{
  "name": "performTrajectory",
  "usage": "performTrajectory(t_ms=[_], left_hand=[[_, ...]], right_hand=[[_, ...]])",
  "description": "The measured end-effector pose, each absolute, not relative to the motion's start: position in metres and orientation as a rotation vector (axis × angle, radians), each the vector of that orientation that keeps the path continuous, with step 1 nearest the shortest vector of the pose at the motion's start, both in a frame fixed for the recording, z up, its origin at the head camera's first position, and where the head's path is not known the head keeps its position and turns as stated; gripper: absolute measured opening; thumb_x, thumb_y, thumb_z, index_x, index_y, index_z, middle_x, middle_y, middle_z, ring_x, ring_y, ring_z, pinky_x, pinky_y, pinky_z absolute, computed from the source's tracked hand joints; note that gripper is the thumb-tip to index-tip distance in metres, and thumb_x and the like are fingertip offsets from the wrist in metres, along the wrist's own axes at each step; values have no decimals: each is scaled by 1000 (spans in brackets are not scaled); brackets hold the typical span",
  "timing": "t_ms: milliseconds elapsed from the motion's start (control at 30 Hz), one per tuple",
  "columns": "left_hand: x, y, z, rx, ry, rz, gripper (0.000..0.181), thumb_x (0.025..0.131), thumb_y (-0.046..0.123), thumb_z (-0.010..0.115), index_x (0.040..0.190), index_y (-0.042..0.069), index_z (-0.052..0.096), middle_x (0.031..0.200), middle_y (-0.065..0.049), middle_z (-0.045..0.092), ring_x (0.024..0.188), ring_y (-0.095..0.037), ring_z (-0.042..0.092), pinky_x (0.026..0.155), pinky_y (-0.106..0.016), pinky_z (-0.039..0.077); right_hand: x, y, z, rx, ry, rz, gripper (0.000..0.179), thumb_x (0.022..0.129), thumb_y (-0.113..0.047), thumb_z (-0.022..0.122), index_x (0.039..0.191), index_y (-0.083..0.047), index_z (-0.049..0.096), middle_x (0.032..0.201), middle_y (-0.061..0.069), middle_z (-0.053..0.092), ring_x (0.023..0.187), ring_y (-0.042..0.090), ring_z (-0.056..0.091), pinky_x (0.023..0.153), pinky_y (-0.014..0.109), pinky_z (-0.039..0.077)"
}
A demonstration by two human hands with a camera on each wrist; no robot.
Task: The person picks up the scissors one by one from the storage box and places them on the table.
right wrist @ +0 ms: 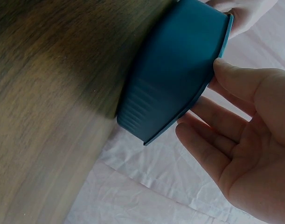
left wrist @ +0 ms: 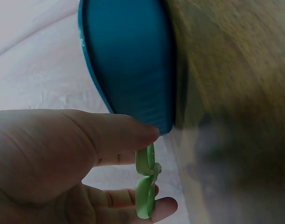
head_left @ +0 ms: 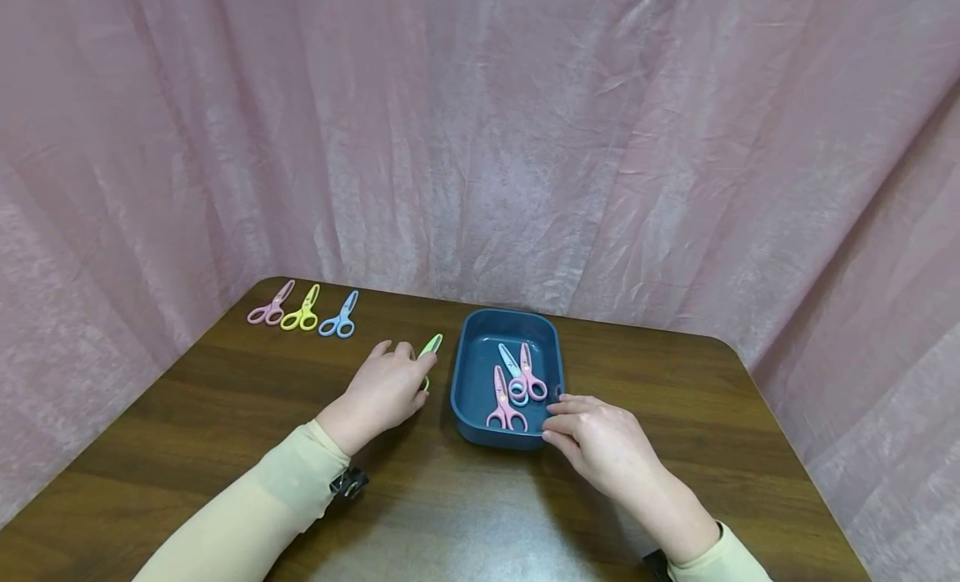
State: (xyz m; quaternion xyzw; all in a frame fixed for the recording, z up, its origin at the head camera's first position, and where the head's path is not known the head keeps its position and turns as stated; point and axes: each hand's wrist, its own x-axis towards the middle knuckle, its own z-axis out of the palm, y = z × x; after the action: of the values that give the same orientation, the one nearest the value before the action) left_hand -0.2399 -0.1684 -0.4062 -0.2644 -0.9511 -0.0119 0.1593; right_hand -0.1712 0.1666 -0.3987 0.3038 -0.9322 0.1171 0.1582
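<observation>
My left hand (head_left: 386,390) pinches a pair of green scissors (head_left: 431,346) left of the blue tray (head_left: 507,439). In the left wrist view the green handle loops (left wrist: 144,196) sit between the thumb and the fingers; the blades do not show there. At the tray's near right corner, my right hand (head_left: 600,440) holds the rim, its thumb (right wrist: 235,77) against the edge and some fingers over it. Inside the tray lie pink scissors (head_left: 501,390), another pink pair (head_left: 527,365) and a light blue pair (head_left: 508,358) partly under it.
Pink-purple scissors (head_left: 275,305), yellow scissors (head_left: 302,310) and blue scissors (head_left: 341,317) lie in a row at the far left of the brown wooden table (head_left: 660,373). A pink curtain (head_left: 480,148) hangs behind and beside the table.
</observation>
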Motion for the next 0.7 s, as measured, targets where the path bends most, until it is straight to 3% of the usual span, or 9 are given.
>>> performTrajectory(t_ms=[367,700], left_hand=[[-244,-172,-412,-756,-2801,-4,38,89,20,91,118,6,70,96,-19,69,94,-37,73,108,-64,51],[-245,-172,-418,-737,-2862,28,42,91,25,91,122,6,70,101,-21,70,92,-38,75,109,-66,49]], right_hand=[[-171,166,-399,879,-2661,333,14,95,-20,88,108,-13,89,119,5,82,125,28,74,101,50,60],[-171,166,-398,877,-2652,330,14,95,-20,88,107,-13,89,119,5,82,125,28,74,101,49,60]])
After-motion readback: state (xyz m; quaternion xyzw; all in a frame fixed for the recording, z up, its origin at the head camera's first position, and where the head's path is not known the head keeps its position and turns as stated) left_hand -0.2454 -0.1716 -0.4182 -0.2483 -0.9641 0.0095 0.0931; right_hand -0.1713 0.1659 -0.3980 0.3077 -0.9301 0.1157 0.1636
